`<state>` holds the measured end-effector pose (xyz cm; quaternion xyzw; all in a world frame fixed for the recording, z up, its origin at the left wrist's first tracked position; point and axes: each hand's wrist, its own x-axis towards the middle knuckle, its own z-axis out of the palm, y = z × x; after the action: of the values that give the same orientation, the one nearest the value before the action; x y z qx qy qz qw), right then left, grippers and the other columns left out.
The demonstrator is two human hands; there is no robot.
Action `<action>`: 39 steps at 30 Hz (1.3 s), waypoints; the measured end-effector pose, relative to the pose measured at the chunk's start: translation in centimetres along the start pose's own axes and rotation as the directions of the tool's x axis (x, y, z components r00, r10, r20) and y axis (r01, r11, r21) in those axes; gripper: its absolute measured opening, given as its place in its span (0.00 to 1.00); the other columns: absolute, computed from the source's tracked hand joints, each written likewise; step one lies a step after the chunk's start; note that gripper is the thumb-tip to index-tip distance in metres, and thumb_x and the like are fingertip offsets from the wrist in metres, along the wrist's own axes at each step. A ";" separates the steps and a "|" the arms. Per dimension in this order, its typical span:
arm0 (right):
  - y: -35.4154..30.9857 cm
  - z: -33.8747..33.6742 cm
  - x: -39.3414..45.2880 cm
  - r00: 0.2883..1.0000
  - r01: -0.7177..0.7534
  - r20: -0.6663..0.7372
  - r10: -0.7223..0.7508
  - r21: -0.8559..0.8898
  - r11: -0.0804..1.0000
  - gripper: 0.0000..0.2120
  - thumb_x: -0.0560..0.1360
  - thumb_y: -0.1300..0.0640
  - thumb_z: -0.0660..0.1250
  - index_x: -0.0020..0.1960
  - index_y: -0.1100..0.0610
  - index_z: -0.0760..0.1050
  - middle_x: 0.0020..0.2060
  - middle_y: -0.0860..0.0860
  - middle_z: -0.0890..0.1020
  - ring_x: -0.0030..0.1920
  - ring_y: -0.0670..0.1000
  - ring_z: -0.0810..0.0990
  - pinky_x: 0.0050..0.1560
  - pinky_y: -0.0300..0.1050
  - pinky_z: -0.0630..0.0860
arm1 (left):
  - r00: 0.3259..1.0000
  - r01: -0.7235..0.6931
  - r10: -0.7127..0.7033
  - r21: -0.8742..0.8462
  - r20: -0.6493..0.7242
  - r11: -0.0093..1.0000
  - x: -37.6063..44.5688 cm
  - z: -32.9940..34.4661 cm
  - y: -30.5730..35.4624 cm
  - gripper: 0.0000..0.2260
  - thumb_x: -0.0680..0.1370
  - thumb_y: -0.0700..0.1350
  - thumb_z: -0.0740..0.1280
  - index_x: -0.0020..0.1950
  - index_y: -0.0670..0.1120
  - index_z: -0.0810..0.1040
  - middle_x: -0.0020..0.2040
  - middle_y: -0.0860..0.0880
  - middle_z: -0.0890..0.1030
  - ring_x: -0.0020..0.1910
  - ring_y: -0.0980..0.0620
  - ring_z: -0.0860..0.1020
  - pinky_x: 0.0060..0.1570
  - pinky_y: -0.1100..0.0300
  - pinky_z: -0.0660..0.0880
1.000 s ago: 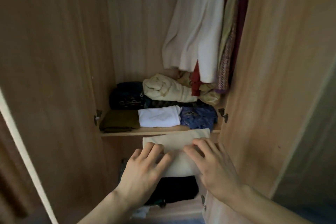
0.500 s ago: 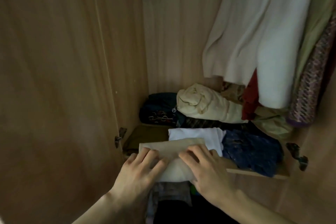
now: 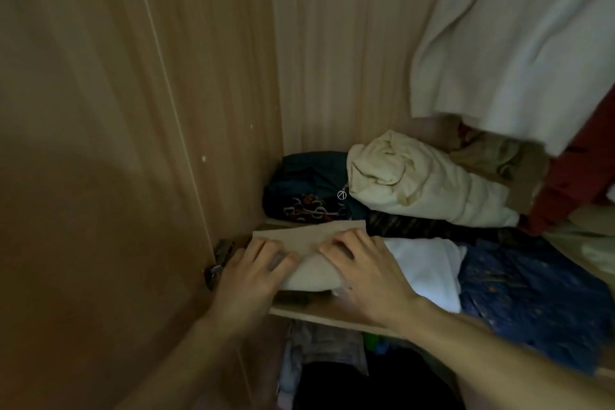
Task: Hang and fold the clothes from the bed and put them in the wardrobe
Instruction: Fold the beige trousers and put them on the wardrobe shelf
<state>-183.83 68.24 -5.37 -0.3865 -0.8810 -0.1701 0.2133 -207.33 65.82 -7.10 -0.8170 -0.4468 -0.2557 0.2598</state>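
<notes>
Hands lie side by side on a folded cream garment (image 3: 309,245) at the left front of the wardrobe shelf (image 3: 336,313). Left hand (image 3: 256,276) and right hand (image 3: 362,270) both rest on it with fingers curled over its top, grasping it. Just beside it lies a folded white shirt (image 3: 429,263), then a blue patterned cloth (image 3: 525,296); behind, a rolled cream bundle (image 3: 416,180).
</notes>
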 end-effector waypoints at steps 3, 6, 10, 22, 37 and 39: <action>1.3 1.6 3.9 1.000 -0.017 -0.014 0.016 -0.023 1.000 0.37 0.53 0.57 0.80 0.62 0.55 0.77 0.53 0.54 0.78 0.50 0.58 0.78 0.40 0.49 0.73 | 0.993 0.038 -0.043 -0.045 -0.111 0.998 2.2 2.5 -3.1 0.18 0.72 0.37 0.57 0.57 0.45 0.79 0.52 0.42 0.80 0.51 0.42 0.74 0.38 0.49 0.76; 3.1 3.7 7.3 0.991 -0.029 -0.132 0.025 -0.026 0.999 0.29 0.60 0.60 0.76 0.61 0.57 0.78 0.53 0.56 0.79 0.51 0.59 0.78 0.42 0.52 0.75 | 0.981 0.071 -0.077 -0.039 -0.179 0.997 4.5 4.3 -5.6 0.15 0.77 0.37 0.57 0.55 0.44 0.82 0.51 0.42 0.81 0.50 0.41 0.77 0.40 0.49 0.76; 4.9 7.6 9.6 0.960 -0.041 -0.277 0.049 0.034 0.999 0.23 0.67 0.60 0.66 0.62 0.57 0.74 0.54 0.58 0.79 0.55 0.60 0.75 0.47 0.52 0.72 | 0.959 0.120 -0.125 -0.033 -0.253 0.992 6.2 7.3 -7.6 0.13 0.77 0.38 0.60 0.54 0.43 0.83 0.51 0.41 0.81 0.52 0.42 0.76 0.44 0.52 0.72; 2.9 20.8 6.8 0.988 -0.094 0.138 0.074 0.151 0.984 0.33 0.60 0.53 0.78 0.64 0.49 0.74 0.53 0.53 0.79 0.52 0.56 0.80 0.51 0.50 0.80 | 0.917 -0.036 -0.029 0.155 0.397 0.987 3.2 13.9 -9.1 0.14 0.64 0.45 0.78 0.49 0.51 0.83 0.42 0.48 0.81 0.43 0.46 0.80 0.41 0.53 0.78; 2.3 20.2 8.4 0.987 -0.157 -0.006 0.161 0.178 0.971 0.32 0.65 0.57 0.73 0.68 0.53 0.74 0.59 0.58 0.78 0.58 0.57 0.71 0.55 0.53 0.75 | 0.942 0.100 -0.150 0.176 0.300 0.979 3.7 14.9 -9.5 0.11 0.73 0.45 0.62 0.53 0.51 0.77 0.49 0.48 0.77 0.48 0.45 0.76 0.45 0.51 0.68; 1.9 19.7 7.8 0.992 -0.107 0.088 0.094 0.163 0.981 0.33 0.65 0.49 0.73 0.69 0.51 0.73 0.59 0.56 0.78 0.58 0.57 0.75 0.56 0.52 0.74 | 0.900 0.113 -0.167 0.155 0.403 0.981 2.7 14.9 -9.3 0.13 0.73 0.45 0.66 0.56 0.52 0.77 0.52 0.47 0.78 0.51 0.45 0.77 0.48 0.50 0.71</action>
<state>-191.99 83.39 -17.91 -0.4176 -0.8794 -0.0690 0.2180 -211.34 81.52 -14.40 -0.7998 -0.5649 -0.0659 0.1919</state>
